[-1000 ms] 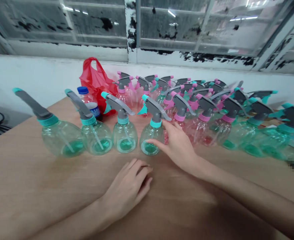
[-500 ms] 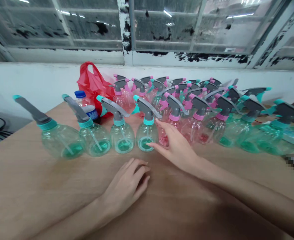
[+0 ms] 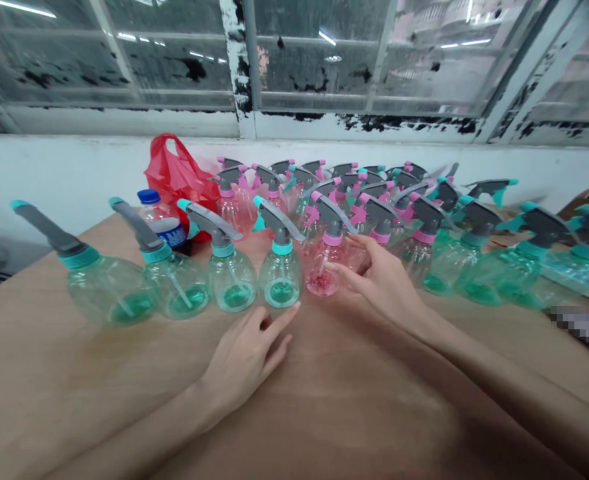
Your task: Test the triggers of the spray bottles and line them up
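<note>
My right hand (image 3: 384, 287) reaches over the table with thumb and index finger apart, beside a clear spray bottle with a pink collar (image 3: 323, 267). Whether the fingers touch that bottle I cannot tell. My left hand (image 3: 244, 357) hovers low over or rests on the wood, holding nothing, its index finger stretched toward the base of a green spray bottle (image 3: 281, 277). Left of that one stand more green bottles with teal collars and grey trigger heads: one close by (image 3: 231, 280), another (image 3: 177, 287), and a larger-looking one (image 3: 109, 290) at the end.
Behind are several rows of pink and green spray bottles, reaching to a green one (image 3: 524, 267) at the right. A red plastic bag (image 3: 181, 170) and a blue-capped drink bottle (image 3: 157, 217) stand at back left. A pixelated flat object (image 3: 587, 330) lies on the table (image 3: 354, 413).
My right hand has moved from the nearest green bottle to the pink one on its right. My left index finger has stretched out. The whole view has shifted slightly.
</note>
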The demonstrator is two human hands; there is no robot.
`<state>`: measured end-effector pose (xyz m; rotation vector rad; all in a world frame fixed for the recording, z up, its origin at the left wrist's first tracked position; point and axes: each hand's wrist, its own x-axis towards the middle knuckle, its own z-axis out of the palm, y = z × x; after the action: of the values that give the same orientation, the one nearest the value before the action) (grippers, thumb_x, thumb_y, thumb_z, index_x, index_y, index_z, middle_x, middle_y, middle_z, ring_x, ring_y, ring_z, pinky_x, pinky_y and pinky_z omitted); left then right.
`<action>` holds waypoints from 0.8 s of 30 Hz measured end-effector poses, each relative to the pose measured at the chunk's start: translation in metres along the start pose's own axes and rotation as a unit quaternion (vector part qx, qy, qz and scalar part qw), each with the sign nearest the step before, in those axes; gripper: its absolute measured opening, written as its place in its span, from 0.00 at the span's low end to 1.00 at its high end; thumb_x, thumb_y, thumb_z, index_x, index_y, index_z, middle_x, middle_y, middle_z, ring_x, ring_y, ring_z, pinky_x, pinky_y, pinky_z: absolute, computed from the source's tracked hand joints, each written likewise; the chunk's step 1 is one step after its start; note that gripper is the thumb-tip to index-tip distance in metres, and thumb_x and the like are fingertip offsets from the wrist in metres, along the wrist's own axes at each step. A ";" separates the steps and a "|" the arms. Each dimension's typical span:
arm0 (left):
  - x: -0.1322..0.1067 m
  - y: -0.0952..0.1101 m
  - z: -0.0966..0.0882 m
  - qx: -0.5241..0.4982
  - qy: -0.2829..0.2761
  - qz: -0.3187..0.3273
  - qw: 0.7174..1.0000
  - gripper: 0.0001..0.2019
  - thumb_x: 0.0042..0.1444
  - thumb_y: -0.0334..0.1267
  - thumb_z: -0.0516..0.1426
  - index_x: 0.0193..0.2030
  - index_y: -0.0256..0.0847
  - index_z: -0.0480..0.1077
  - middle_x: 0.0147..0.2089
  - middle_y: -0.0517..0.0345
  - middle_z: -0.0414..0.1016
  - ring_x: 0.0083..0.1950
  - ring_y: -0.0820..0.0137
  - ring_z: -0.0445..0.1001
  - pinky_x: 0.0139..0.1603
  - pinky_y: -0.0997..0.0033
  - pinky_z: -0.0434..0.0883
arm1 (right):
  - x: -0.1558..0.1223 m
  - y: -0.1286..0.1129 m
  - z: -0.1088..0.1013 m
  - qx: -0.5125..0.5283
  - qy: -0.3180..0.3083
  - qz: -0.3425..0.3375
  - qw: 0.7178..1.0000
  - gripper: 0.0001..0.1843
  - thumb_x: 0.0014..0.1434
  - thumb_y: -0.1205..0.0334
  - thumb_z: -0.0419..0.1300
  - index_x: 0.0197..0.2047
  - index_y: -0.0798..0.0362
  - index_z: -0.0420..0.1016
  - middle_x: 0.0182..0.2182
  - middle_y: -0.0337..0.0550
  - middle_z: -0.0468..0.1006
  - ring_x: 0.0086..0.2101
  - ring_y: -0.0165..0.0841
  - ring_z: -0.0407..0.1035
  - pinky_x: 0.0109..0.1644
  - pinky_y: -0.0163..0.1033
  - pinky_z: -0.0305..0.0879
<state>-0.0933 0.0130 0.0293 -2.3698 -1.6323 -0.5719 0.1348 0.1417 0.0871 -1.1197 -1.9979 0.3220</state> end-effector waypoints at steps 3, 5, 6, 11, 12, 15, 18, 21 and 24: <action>0.009 0.001 0.005 0.065 -0.035 -0.030 0.997 0.21 0.71 0.42 0.44 0.68 0.48 0.57 0.38 0.56 0.67 0.35 0.64 0.72 0.32 0.69 0.71 | 0.006 -0.005 0.009 -0.008 -0.016 -0.004 1.000 0.36 0.58 0.44 0.61 0.61 0.58 0.64 0.54 0.57 0.75 0.44 0.47 0.74 0.46 0.52 0.69; 0.015 0.002 0.006 0.094 -0.054 -0.053 0.993 0.22 0.70 0.43 0.45 0.69 0.49 0.56 0.39 0.55 0.68 0.35 0.64 0.73 0.30 0.71 0.70 | 0.010 -0.005 0.015 -0.005 -0.027 -0.007 1.000 0.35 0.58 0.43 0.60 0.61 0.58 0.64 0.52 0.56 0.76 0.46 0.49 0.74 0.46 0.52 0.69; 0.018 0.003 0.006 0.102 -0.059 -0.062 0.991 0.22 0.70 0.42 0.47 0.69 0.49 0.57 0.39 0.54 0.69 0.35 0.63 0.74 0.29 0.71 0.70 | 0.012 -0.004 0.018 -0.004 -0.031 -0.008 0.999 0.36 0.57 0.43 0.61 0.61 0.58 0.64 0.50 0.56 0.77 0.46 0.50 0.74 0.46 0.52 0.69; 0.025 0.006 0.005 0.123 -0.085 -0.087 0.985 0.24 0.67 0.42 0.52 0.69 0.49 0.58 0.40 0.52 0.72 0.35 0.59 0.76 0.24 0.71 0.68 | 0.018 0.002 0.028 -0.027 -0.038 -0.008 0.999 0.37 0.57 0.42 0.60 0.60 0.59 0.63 0.49 0.58 0.77 0.45 0.52 0.74 0.45 0.52 0.69; 0.026 0.007 0.005 0.124 -0.089 -0.089 0.984 0.24 0.67 0.42 0.52 0.69 0.49 0.58 0.40 0.52 0.72 0.35 0.59 0.77 0.24 0.71 0.68 | 0.019 0.002 0.028 -0.033 -0.036 -0.008 0.999 0.37 0.57 0.41 0.61 0.59 0.59 0.63 0.49 0.59 0.76 0.46 0.52 0.73 0.45 0.52 0.69; 0.029 0.008 0.004 0.125 -0.100 -0.093 0.983 0.25 0.67 0.43 0.53 0.69 0.49 0.57 0.41 0.52 0.74 0.35 0.58 0.77 0.25 0.70 0.68 | 0.018 0.002 0.027 -0.044 -0.038 -0.007 0.998 0.37 0.55 0.39 0.61 0.56 0.60 0.66 0.48 0.60 0.76 0.47 0.53 0.73 0.45 0.53 0.69; 0.032 0.009 0.004 0.122 -0.107 -0.094 0.982 0.25 0.67 0.43 0.53 0.70 0.48 0.56 0.40 0.52 0.75 0.35 0.58 0.78 0.25 0.69 0.68 | 0.013 -0.001 0.021 -0.045 -0.056 -0.007 0.997 0.35 0.55 0.38 0.60 0.55 0.58 0.66 0.47 0.57 0.76 0.46 0.52 0.73 0.45 0.54 0.69; 0.035 0.009 0.004 0.118 -0.106 -0.093 0.983 0.25 0.67 0.42 0.52 0.70 0.46 0.56 0.39 0.52 0.75 0.34 0.56 0.78 0.26 0.68 0.69 | 0.004 -0.003 0.014 -0.056 -0.072 -0.013 0.996 0.35 0.56 0.37 0.59 0.54 0.57 0.66 0.47 0.56 0.76 0.46 0.52 0.73 0.45 0.55 0.69; 0.033 0.010 0.005 0.104 -0.105 -0.081 0.986 0.24 0.68 0.41 0.51 0.69 0.46 0.56 0.40 0.53 0.75 0.35 0.58 0.78 0.28 0.68 0.70 | -0.008 -0.004 0.003 -0.064 -0.086 -0.028 0.994 0.35 0.57 0.37 0.58 0.56 0.57 0.65 0.48 0.57 0.75 0.47 0.52 0.72 0.45 0.54 0.70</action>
<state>-0.0724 0.0394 0.0395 -2.2212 -1.8838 -0.1694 0.1321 0.1340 0.0829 -1.1448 -2.2239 0.2715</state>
